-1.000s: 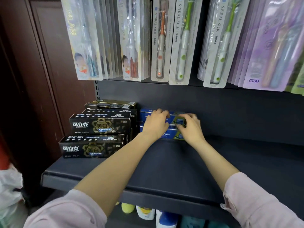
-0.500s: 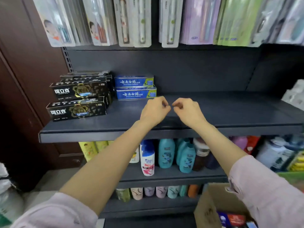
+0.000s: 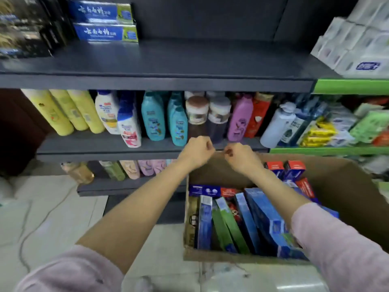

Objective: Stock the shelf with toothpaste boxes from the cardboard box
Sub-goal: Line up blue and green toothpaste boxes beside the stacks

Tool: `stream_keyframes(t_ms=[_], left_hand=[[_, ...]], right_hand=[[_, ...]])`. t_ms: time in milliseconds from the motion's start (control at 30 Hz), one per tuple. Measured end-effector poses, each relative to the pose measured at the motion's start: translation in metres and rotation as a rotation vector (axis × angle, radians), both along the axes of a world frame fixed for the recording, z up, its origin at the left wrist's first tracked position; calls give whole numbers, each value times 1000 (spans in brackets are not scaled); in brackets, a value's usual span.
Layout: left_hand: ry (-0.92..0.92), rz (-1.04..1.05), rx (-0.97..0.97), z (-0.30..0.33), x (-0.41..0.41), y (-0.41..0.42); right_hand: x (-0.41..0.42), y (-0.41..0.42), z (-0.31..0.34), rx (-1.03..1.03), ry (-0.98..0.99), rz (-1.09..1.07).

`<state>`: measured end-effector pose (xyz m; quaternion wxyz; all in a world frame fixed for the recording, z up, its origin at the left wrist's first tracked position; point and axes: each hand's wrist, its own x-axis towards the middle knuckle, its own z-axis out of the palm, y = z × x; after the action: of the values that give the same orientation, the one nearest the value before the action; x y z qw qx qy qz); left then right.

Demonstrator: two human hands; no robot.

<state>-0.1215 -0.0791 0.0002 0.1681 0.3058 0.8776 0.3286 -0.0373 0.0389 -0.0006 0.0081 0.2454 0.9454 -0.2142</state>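
Two toothpaste boxes [image 3: 106, 22] stacked on shelf [image 3: 168, 81] top-left, cardboard box [image 3: 347, 186] below-right w/ more inside

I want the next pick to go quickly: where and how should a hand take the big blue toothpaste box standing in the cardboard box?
Probably grip the blue toothpaste box by its raised upper end, pinching across its thin faces, and come from above. It stands tilted on end, packed between the green box and others inside the cardboard box, so only its top is free. Both hands are empty.
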Motion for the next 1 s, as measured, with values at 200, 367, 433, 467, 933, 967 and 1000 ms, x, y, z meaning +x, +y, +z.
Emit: stream_keyframes(t_ms=[200, 367, 433, 467, 933, 967, 1000], left_hand=[[-150, 86, -299, -72, 43, 28], [-311, 122, -550, -121, 55, 33], [-378, 101, -625, -134, 60, 33], [-406, 89, -642, -144, 60, 35], [-550, 336, -389, -156, 71, 38], [-517, 357, -346, -147, 70, 40], [-509, 382, -282, -139, 68, 41]], right_hand=[[39, 32, -82, -126, -233, 36], [44, 31, -139, -238, -397, 34], [43, 30, -163, -336, -482, 34], [43, 29, -172, -383, -509, 28], [38, 36, -179, -547, -204, -155], [37, 36, -167, -541, -145, -169], [36, 36, -155, -554, -92, -185]])
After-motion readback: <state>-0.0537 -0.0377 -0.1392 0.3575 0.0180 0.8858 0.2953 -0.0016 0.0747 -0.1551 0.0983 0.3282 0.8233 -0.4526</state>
